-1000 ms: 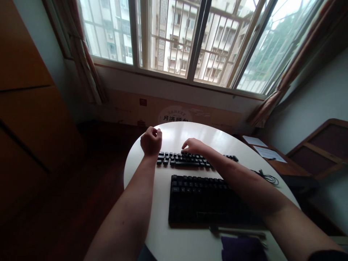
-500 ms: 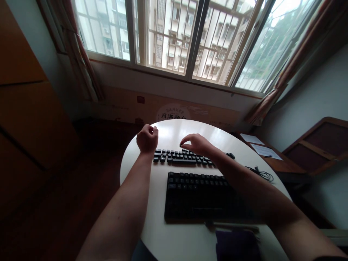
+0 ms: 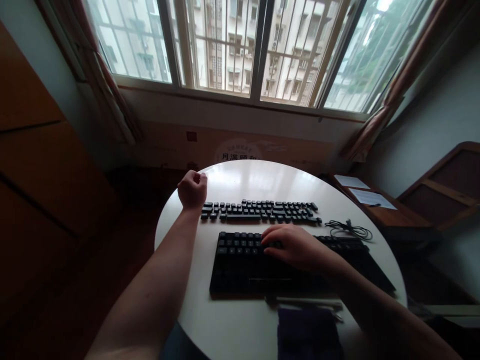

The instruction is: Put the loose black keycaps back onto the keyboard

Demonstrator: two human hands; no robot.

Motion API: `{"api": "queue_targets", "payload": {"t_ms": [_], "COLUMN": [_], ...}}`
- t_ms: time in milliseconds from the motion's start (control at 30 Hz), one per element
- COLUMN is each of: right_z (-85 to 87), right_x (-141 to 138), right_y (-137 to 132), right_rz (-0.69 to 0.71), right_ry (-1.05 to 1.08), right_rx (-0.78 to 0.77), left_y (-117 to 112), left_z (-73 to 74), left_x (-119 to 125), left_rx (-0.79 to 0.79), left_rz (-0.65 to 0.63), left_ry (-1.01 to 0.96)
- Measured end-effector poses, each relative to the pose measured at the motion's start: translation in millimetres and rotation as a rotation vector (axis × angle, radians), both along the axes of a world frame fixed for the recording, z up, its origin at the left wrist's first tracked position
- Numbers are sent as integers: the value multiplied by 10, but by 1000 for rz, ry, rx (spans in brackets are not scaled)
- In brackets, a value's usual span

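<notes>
My right hand [image 3: 290,243] is over the black keyboard [image 3: 232,272], thumb and fingertips drawn together at its upper rows of keys. A small black keycap was between these fingertips a moment ago; against the dark keys it can no longer be picked out. Beyond the keyboard, loose black keycaps [image 3: 243,217] lie in rows on the round white table [image 3: 240,175]. My left hand [image 3: 192,189] is curled into a fist at the left end of those rows, above the table's edge. Whatever its fingers may enclose is hidden.
A coiled black cable [image 3: 350,229] lies right of the keycaps. Nearest me are a dark purple cloth or pouch [image 3: 309,332] and a slim metallic tool [image 3: 307,302]. Papers [image 3: 371,198] rest on a brown wooden surface at the right. A barred window is ahead.
My right hand has come from the loose keycaps back towards me, onto the keyboard's keys, carrying a keycap. My left hand stays curled in place. The view has shifted slightly.
</notes>
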State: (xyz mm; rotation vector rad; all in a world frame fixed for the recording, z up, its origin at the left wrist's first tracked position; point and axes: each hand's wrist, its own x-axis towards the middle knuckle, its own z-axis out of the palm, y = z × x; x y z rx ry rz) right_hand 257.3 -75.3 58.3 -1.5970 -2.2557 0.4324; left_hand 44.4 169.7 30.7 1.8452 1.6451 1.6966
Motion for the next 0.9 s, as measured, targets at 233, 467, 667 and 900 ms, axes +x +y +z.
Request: {"api": "queue_targets", "payload": {"t_ms": [233,467,667,900], "right_z": [-94,-121,-65,-77], "right_x": [-46,-134,-189,-209], "right_y": [-12,-40,-75,-78], "right_rz": [6,9,4,-23], "right_ry": [-123,-205,-275,-284], "right_rx": [87,102,89,64], "left_y": [3,34,34,44], "left_z": [5,-26,-27,-28], "left_x": [-20,-12,-8,-11], "left_rx": [30,17,28,40], "left_rz": [28,41,31,26], "left_ry": [22,33,34,27]}}
